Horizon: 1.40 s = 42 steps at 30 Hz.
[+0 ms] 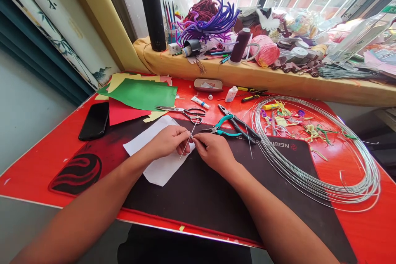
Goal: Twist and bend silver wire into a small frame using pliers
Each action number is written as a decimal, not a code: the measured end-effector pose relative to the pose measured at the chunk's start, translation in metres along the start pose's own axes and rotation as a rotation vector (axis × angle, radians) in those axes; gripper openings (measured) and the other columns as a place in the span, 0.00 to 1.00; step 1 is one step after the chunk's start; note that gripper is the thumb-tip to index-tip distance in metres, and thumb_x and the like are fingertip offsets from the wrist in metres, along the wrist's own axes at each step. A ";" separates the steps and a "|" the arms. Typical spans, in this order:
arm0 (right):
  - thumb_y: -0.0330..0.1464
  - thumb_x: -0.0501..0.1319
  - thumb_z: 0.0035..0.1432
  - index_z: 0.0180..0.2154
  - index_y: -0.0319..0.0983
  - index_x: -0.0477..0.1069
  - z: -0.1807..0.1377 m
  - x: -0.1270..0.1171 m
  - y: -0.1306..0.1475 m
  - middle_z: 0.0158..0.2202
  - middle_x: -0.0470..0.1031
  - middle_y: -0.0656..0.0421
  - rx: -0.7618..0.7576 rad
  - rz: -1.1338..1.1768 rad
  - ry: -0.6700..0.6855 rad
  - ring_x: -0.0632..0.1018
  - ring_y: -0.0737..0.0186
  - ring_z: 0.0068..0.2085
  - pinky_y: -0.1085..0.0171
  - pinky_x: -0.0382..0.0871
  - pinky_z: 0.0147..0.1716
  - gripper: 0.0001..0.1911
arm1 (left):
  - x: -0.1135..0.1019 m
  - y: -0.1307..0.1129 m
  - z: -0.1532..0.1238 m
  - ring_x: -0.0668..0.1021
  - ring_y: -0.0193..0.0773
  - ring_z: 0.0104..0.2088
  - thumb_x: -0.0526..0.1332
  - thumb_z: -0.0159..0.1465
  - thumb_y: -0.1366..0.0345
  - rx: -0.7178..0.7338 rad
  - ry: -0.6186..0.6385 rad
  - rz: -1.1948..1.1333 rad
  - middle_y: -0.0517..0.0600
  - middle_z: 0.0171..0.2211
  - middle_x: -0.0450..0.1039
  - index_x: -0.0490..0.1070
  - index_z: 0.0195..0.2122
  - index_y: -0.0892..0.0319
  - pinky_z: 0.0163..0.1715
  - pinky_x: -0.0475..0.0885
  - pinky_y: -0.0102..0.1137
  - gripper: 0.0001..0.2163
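Observation:
In the head view, my left hand (169, 141) and my right hand (215, 151) meet over the middle of the mat, thumbs and fingertips pinched together. Between them is a thin piece of metal wire (185, 150), its ends sticking out above and below the fingertips. Where the fingers meet, the wire seems bent or looped, though the fingertips partly cover it. Beneath my left hand lies a sheet of white paper (162, 171). Scissors (185, 111) rest just beyond the hands, and teal-handled pliers (223, 127) lie beyond my right hand, partly against black-handled pliers (239, 123).
A big coil of wire (349, 196) spreads over the right side, around yarn scraps (287, 119). Coloured paper (145, 93) and a phone (94, 121) lie at left. Behind are a glue bottle (231, 94) and a crowded sill with a thermos (153, 18). A dark mat (198, 202) covers the red table (27, 173).

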State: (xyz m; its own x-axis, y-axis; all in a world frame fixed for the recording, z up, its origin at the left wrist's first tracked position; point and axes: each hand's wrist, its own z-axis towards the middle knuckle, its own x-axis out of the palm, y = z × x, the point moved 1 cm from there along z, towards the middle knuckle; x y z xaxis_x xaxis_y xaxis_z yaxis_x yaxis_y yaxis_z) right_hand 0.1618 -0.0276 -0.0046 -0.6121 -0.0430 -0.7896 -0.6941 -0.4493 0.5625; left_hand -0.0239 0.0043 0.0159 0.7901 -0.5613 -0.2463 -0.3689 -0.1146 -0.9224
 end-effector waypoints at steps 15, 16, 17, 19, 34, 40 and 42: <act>0.33 0.58 0.72 0.44 0.40 0.80 -0.001 0.002 0.003 0.39 0.84 0.55 0.019 0.031 0.021 0.82 0.58 0.38 0.64 0.65 0.37 0.11 | -0.004 0.003 0.004 0.71 0.32 0.18 0.61 0.67 0.52 0.043 -0.025 0.032 0.47 0.18 0.74 0.72 0.28 0.60 0.20 0.67 0.26 0.17; 0.33 0.58 0.72 0.44 0.40 0.80 0.000 0.001 0.003 0.39 0.85 0.55 0.022 0.037 0.024 0.82 0.58 0.39 0.64 0.66 0.37 0.11 | -0.004 0.004 0.004 0.71 0.32 0.18 0.62 0.66 0.51 0.042 -0.042 0.042 0.47 0.18 0.73 0.72 0.28 0.60 0.20 0.67 0.26 0.17; 0.33 0.58 0.72 0.44 0.40 0.80 0.000 0.000 0.003 0.39 0.85 0.55 0.024 0.044 0.028 0.82 0.57 0.39 0.65 0.66 0.37 0.11 | -0.004 0.004 0.005 0.71 0.32 0.18 0.62 0.66 0.51 0.042 -0.047 0.042 0.47 0.17 0.73 0.73 0.28 0.60 0.21 0.67 0.26 0.18; 0.32 0.59 0.71 0.44 0.40 0.81 0.002 -0.001 0.002 0.39 0.85 0.55 0.028 0.060 0.032 0.82 0.58 0.39 0.65 0.66 0.38 0.11 | -0.005 0.006 0.006 0.72 0.33 0.19 0.61 0.66 0.49 0.045 -0.020 0.011 0.48 0.18 0.74 0.73 0.29 0.61 0.21 0.67 0.27 0.19; 0.34 0.58 0.71 0.42 0.42 0.82 0.002 -0.002 -0.001 0.34 0.83 0.59 0.097 0.315 0.060 0.80 0.63 0.31 0.66 0.67 0.33 0.13 | -0.012 0.004 0.005 0.75 0.35 0.25 0.62 0.67 0.52 0.108 0.064 0.029 0.49 0.23 0.76 0.73 0.31 0.60 0.27 0.70 0.29 0.15; 0.37 0.58 0.70 0.37 0.39 0.78 0.005 0.002 -0.006 0.28 0.76 0.62 0.256 0.590 0.117 0.75 0.68 0.23 0.69 0.65 0.25 0.13 | -0.011 0.002 0.004 0.75 0.36 0.25 0.60 0.68 0.52 0.132 0.029 0.061 0.48 0.23 0.76 0.73 0.31 0.59 0.27 0.70 0.29 0.15; 0.37 0.59 0.69 0.35 0.39 0.77 0.006 0.003 -0.007 0.27 0.75 0.62 0.281 0.627 0.131 0.75 0.68 0.23 0.70 0.65 0.24 0.12 | -0.010 0.002 0.003 0.76 0.36 0.25 0.60 0.68 0.52 0.124 0.036 0.087 0.48 0.23 0.76 0.73 0.31 0.59 0.27 0.70 0.29 0.16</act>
State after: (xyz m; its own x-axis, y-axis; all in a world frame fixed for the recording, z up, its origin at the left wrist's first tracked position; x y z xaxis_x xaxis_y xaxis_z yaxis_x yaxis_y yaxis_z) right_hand 0.1629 -0.0194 -0.0094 -0.8907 -0.3338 -0.3086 -0.3076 -0.0572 0.9498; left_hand -0.0313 0.0126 0.0154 0.7391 -0.5937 -0.3183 -0.3704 0.0366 -0.9282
